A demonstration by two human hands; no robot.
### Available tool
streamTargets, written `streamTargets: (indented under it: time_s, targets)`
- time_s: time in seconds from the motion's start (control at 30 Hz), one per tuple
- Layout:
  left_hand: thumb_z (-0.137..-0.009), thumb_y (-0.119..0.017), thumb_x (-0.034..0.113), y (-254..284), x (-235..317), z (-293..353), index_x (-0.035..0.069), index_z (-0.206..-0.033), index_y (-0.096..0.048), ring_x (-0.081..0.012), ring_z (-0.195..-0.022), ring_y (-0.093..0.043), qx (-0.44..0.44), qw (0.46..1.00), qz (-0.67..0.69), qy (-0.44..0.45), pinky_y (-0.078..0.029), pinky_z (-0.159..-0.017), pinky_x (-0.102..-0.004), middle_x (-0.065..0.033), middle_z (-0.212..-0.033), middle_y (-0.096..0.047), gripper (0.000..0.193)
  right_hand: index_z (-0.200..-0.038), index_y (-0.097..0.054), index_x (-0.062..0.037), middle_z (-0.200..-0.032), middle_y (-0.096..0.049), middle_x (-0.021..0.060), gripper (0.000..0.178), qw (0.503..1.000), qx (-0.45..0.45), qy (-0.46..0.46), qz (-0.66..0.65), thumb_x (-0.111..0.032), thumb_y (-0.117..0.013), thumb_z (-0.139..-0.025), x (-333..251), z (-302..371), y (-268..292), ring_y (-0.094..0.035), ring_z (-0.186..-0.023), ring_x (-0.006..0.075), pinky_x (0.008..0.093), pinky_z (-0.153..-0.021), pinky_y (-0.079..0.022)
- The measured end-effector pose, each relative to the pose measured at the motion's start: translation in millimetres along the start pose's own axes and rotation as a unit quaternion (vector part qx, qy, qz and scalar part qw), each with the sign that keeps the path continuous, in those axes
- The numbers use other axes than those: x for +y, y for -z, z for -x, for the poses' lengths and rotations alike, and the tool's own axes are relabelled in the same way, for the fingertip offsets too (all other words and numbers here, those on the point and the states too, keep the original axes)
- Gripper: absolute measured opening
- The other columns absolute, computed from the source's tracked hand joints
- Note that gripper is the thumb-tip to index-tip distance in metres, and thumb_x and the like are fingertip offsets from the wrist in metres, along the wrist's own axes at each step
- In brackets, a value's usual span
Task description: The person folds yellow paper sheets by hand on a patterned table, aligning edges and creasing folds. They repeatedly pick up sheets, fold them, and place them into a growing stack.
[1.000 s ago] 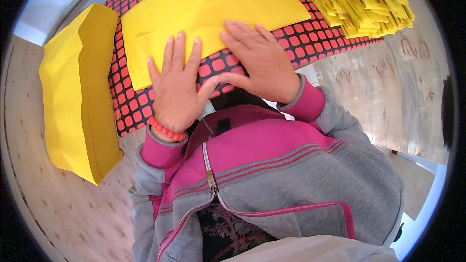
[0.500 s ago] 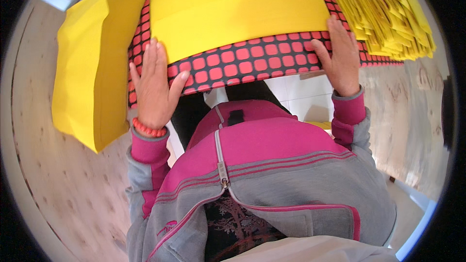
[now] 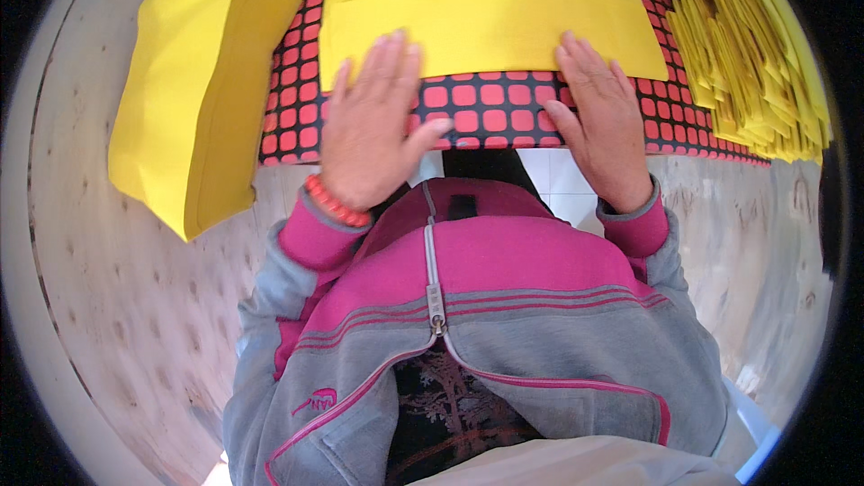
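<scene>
A flat yellow fabric piece (image 3: pixel 495 13) with a crosswise fold line lies on the red-and-black checked cover (image 3: pixel 490 117) in front of me. My left hand (image 3: pixel 373 121) rests palm down with its fingertips on the fabric's near edge, left of the middle. On the right, the fingers of my right hand (image 3: pixel 598 112) lie over the same edge. Both hands have fingers stretched out and thumbs pointing inward, and neither grips anything. The far end of the fabric runs out of view.
Left of the cover, a larger folded yellow fabric stack (image 3: pixel 180 81) hangs over the edge. At the far right sits a thick pile of folded yellow pieces (image 3: pixel 751 63). Pale wooden surfaces (image 3: pixel 117 306) flank me on both sides.
Both hands have moved inward from the fabric's side edges to its near edge, my left hand shifting farthest. The whole view has also shifted slightly.
</scene>
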State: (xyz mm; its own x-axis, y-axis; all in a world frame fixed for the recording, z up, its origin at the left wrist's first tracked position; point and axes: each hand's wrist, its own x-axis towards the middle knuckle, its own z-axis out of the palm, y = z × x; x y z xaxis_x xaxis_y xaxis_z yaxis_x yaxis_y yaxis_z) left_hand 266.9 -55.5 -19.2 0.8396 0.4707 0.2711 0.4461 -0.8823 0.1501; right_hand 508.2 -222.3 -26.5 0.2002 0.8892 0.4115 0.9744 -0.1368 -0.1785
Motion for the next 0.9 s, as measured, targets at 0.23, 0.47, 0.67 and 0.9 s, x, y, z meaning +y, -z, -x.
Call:
streamTargets:
  time_s: [0.23, 0.47, 0.67, 0.9]
  targets:
    - [-0.096, -0.065, 0.040, 9, -25, 33, 0.002, -0.158, -0.033, -0.0316, -0.155, -0.027, -0.009, 0.997, -0.035, 0.070, -0.015, -0.124, -0.0551, -0.0170, -0.166, -0.030, 0.080, -0.146, -0.052, -0.0017, -0.152, -0.052, 0.0160, 0.060, 0.990, 0.062, -0.107, 0.065, -0.038, -0.063, -0.099, 55, 35, 19, -0.049, -0.142, 0.0314, 0.0498, -0.117, -0.034]
    - [-0.097, -0.064, 0.039, 16, -20, 27, 0.000, -0.154, -0.040, -0.0330, -0.152, -0.033, -0.009, 0.994, -0.058, 0.087, -0.015, -0.124, -0.0554, -0.0195, -0.162, -0.037, 0.073, -0.139, -0.059, -0.0015, -0.144, -0.059, 0.0180, 0.056, 0.978, 0.140, -0.135, 0.072, -0.035, -0.069, -0.095, 55, 37, 22, -0.053, -0.136, 0.0328, 0.0507, -0.116, -0.034]
    - [-0.092, -0.070, 0.033, 5, 25, -23, 0.002, -0.145, -0.051, -0.0349, -0.146, -0.041, 0.059, 0.996, -0.007, -0.071, -0.023, -0.120, -0.0603, -0.0201, -0.155, -0.045, 0.064, -0.136, -0.059, -0.0017, -0.145, -0.057, 0.0178, 0.057, 0.996, 0.075, 0.002, -0.050, -0.037, -0.070, -0.093, -3, 2, 5, -0.051, -0.138, 0.0325, 0.0514, -0.116, -0.034]
    - [-0.097, -0.064, 0.035, -10, 33, -41, 0.009, -0.148, -0.051, -0.0337, -0.146, -0.040, 0.001, 0.996, 0.025, -0.089, -0.024, -0.119, -0.0608, -0.0171, -0.157, -0.043, 0.059, -0.140, -0.057, -0.0011, -0.150, -0.053, 0.0171, 0.060, 0.999, 0.016, 0.005, -0.048, -0.038, -0.068, -0.094, 23, 7, 8, -0.047, -0.143, 0.0309, 0.0494, -0.118, -0.032]
